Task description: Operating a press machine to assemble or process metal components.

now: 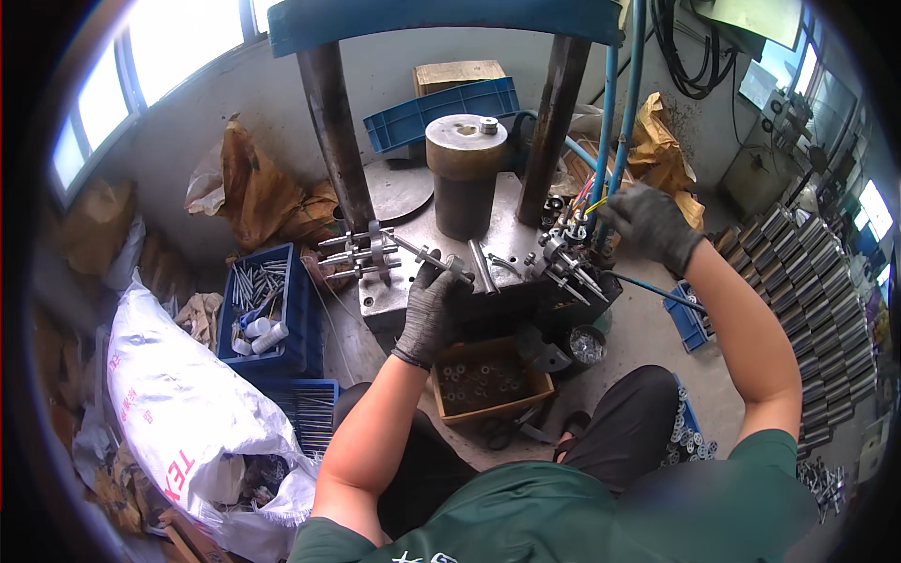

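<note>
My left hand (430,310), in a dark grey work glove, is closed on a metal shaft with a round collar (458,266) at the front of the press bed. The shaft slants up and left toward several similar shafts with collars (361,251) at the bed's left edge. My right hand (652,223), gloved too, is raised by the blue pipes (626,103) at the press's right side. Its fingers look curled and are smeared; whether they grip anything does not show. Below it, more shafts with collars (563,261) lie on the bed. A short steel rod (483,267) lies near my left hand.
A thick steel cylinder (466,197) stands mid-bed between two press columns (335,131). A wooden box of small rings (493,377) sits below the bed. At left are a blue crate of rods (272,319) and a white sack (197,403). Stacked metal tubes (798,310) stand right.
</note>
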Demonstrator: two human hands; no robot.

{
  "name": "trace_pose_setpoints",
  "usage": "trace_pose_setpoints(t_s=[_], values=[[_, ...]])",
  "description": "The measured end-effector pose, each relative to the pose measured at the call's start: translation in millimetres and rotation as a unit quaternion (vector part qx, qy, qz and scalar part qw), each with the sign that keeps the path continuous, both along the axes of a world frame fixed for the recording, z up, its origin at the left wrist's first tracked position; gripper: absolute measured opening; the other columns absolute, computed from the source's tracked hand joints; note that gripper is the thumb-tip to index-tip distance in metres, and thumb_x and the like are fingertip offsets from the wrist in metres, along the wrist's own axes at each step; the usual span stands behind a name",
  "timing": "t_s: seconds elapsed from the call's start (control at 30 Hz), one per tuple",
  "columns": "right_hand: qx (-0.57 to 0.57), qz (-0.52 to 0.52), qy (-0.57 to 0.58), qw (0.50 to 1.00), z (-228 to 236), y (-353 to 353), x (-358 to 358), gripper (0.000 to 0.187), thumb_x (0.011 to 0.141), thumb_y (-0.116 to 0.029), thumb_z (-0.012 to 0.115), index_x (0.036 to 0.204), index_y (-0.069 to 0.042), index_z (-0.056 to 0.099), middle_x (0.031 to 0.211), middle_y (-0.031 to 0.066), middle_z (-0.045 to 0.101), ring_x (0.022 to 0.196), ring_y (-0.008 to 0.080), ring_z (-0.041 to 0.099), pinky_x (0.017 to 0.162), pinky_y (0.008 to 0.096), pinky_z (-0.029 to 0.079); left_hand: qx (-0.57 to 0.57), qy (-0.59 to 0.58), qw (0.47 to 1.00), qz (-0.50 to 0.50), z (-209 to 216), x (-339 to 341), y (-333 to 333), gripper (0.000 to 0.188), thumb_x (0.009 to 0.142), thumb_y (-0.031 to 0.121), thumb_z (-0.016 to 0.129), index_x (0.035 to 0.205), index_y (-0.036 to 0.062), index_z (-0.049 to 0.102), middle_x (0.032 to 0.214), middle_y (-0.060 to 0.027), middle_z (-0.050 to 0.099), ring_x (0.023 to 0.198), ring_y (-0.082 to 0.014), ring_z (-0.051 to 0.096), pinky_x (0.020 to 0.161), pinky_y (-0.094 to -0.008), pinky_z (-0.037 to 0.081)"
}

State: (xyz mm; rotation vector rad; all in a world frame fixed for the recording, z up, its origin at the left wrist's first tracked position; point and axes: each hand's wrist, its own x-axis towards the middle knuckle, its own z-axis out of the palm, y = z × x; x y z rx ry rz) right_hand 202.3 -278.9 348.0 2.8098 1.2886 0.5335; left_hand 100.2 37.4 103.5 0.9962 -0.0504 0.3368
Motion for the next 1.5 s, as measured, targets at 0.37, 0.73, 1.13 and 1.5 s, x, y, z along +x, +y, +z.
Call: trace_pose_setpoints(t_s=[0.37,0.73,1.13,1.5], values=[[-0.089,-0.092,0.182,0.975,-26,-162,-66,0.026,0.092,-0.025,0.060,0.098,-0.006,0.075,0.092,0.0190,0.069,0.089,0.0379,0.067,0.084,0.0476,0.054,0.184,-0.126,0.967,0.125,155,66,-35,0.054,0.096,0.001,0.068,0.147,0.0035,0.048,0.118,-0.0075,0.065,0.104,-0.0151,0.064,0.092,-0.0292,0.054],[-0.044,-0.139,0.138,0.980,-25,-150,-74,0.038,0.090,-0.041,0.063,0.091,-0.006,0.077,0.088,0.0187,0.071,0.088,0.0368,0.070,0.083,0.0477,0.055,0.344,-0.111,0.902,0.236,200,247,13,0.048,0.089,0.006,0.078,0.131,0.0066,0.055,0.102,-0.0112,0.071,0.085,-0.0166,0.068,0.077,-0.0307,0.057],[-0.054,-0.115,0.231,0.964,-25,-148,-70,0.043,0.091,-0.044,0.061,0.101,-0.004,0.074,0.088,0.0194,0.071,0.086,0.0383,0.069,0.082,0.0483,0.055,0.347,-0.069,0.922,0.159,213,228,-5,0.050,0.094,-0.002,0.070,0.140,0.0097,0.053,0.118,-0.0145,0.067,0.104,-0.0209,0.069,0.077,-0.0335,0.062],[-0.012,-0.094,0.184,0.978,-32,-154,-78,0.029,0.085,-0.027,0.062,0.101,-0.004,0.072,0.087,0.0192,0.071,0.087,0.0382,0.070,0.082,0.0486,0.056,0.286,-0.086,0.948,0.112,205,229,-4,0.048,0.091,0.006,0.076,0.136,0.0108,0.057,0.106,-0.0085,0.074,0.091,-0.0145,0.071,0.076,-0.0289,0.060]])
